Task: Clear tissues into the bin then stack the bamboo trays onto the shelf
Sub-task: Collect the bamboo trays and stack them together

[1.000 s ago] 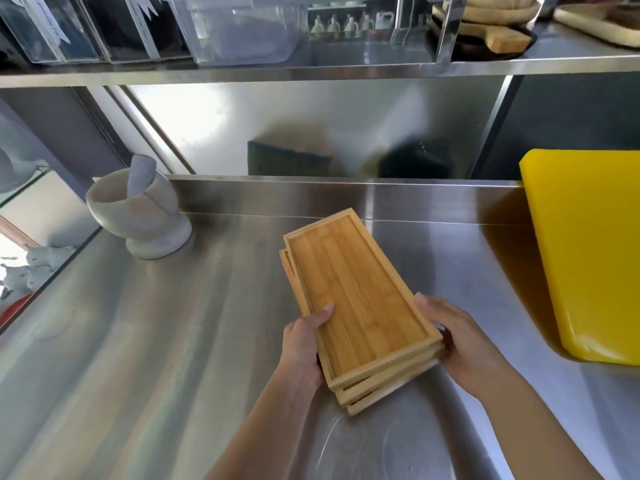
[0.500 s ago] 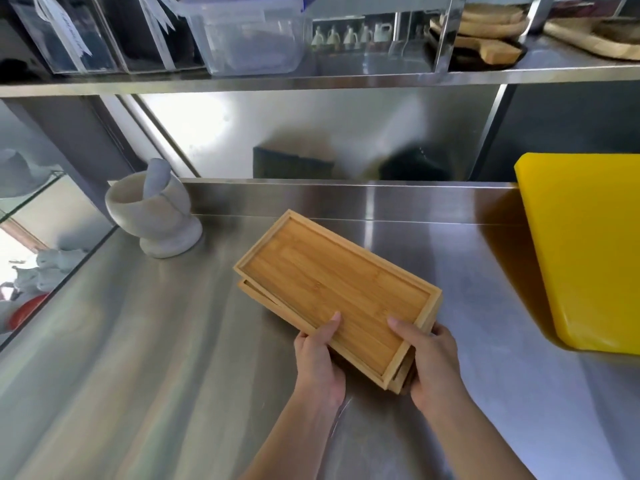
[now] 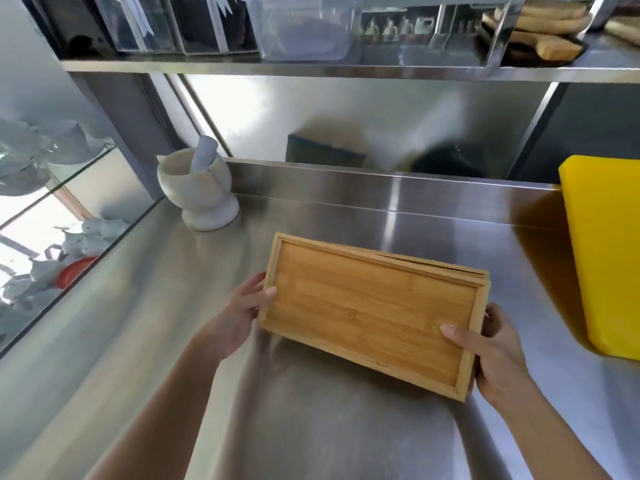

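stack of bamboo trays (image 3: 370, 306), light wood with raised rims, held above the steel counter (image 3: 311, 427). left hand (image 3: 242, 310) grips one short end, right hand (image 3: 491, 351) the other. marble mortar (image 3: 197, 192) holds a pestle (image 3: 205, 154).

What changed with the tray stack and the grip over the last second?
The stack of rectangular bamboo trays was turned from lengthwise, pointing away from the person, to crosswise. The left hand shifted from the near end to the left short end; the right hand now holds the right short end, thumb on top. Both hands kept hold throughout. The white stone mortar and yellow cutting board stayed put.
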`<state>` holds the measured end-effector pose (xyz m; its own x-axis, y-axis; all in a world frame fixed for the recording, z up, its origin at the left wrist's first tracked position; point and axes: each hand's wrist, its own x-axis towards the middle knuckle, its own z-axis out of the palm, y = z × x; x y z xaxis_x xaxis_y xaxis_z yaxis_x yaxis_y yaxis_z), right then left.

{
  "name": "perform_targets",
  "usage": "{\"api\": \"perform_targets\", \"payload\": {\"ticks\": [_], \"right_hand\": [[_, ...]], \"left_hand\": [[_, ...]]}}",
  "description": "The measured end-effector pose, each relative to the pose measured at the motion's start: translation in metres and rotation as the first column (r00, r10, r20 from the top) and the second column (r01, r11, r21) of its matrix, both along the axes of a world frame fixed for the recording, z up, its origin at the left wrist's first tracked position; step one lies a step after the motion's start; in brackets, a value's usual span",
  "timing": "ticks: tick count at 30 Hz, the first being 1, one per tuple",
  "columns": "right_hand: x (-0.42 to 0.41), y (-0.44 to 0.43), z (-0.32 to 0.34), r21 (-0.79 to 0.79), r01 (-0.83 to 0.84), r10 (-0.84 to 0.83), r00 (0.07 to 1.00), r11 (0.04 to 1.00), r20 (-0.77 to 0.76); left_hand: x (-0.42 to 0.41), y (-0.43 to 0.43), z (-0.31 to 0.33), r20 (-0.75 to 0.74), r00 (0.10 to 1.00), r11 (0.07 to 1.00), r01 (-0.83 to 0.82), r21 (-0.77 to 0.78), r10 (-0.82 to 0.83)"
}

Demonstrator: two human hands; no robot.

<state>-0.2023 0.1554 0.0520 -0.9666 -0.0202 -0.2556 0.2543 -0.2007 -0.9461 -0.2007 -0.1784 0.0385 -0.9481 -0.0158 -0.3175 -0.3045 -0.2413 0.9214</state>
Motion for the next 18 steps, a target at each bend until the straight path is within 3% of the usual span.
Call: {"api": "perform_targets", "payload": {"ticks": [4,9,12,18], "right_hand": [[0.006,-0.006,-0.013,0.039,-0.036,0.039,0.997,0.999,-0.073],[0.011,-0.004,-0.016,0.075,-0.13,0.14,0.979,0.989,-0.148],[0.013,-0.002,-0.017,0.189,-0.189,0.225,0.956,0.963,-0.187],[0.013,0.001,-0.036,0.28,-0.183,0.238,0.955,0.942,-0.176]], "left_hand": [[0.004,0.0,-0.007,0.064,0.99,0.992,0.127,-0.022,-0.126],[0.013,-0.004,-0.016,0.038,0.999,0.997,0.039,-0.068,-0.036],[0.021,-0.008,-0.024,-0.019,1.0,0.994,-0.026,-0.11,0.024],[0.033,-0.004,-0.034,-0.065,0.998,0.983,-0.023,-0.18,0.011]]}}
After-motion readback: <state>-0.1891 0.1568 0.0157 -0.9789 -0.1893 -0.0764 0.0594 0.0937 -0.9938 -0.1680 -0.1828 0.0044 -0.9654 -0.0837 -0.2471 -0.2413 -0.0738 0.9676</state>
